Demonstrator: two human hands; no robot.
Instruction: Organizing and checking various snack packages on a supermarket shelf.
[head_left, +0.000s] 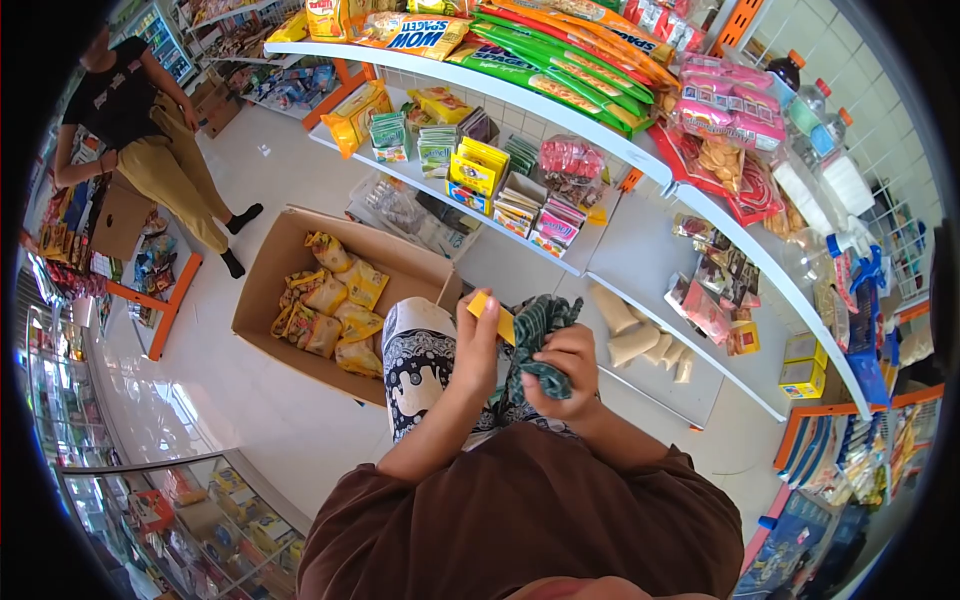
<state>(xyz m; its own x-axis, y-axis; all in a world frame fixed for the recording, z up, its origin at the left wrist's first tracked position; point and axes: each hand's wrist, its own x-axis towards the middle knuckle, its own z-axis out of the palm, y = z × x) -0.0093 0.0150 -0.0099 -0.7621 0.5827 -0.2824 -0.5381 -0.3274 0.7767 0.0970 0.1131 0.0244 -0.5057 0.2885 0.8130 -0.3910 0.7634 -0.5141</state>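
My left hand (480, 341) pinches a small flat yellow packet (493, 316) between thumb and fingers, above my patterned trousers. Bunched in my right hand (566, 367) is a dark green striped cloth (545, 337), whose near side touches or nearly touches the packet's edge. Both hands are close together in front of my lap. To their left, on the floor, stands an open cardboard box (330, 369) with several yellow plastic food packets (319, 292) inside. What the yellow packet contains cannot be told.
Ahead, a white metal shelf (517, 234) bears small boxes of sachets (474, 174), below a shelf of spaghetti packs (555, 75). Brown packets (634, 341) lie on the bottom shelf at right. A person (142, 112) stands at upper left. A glass display case (187, 517) is at lower left.
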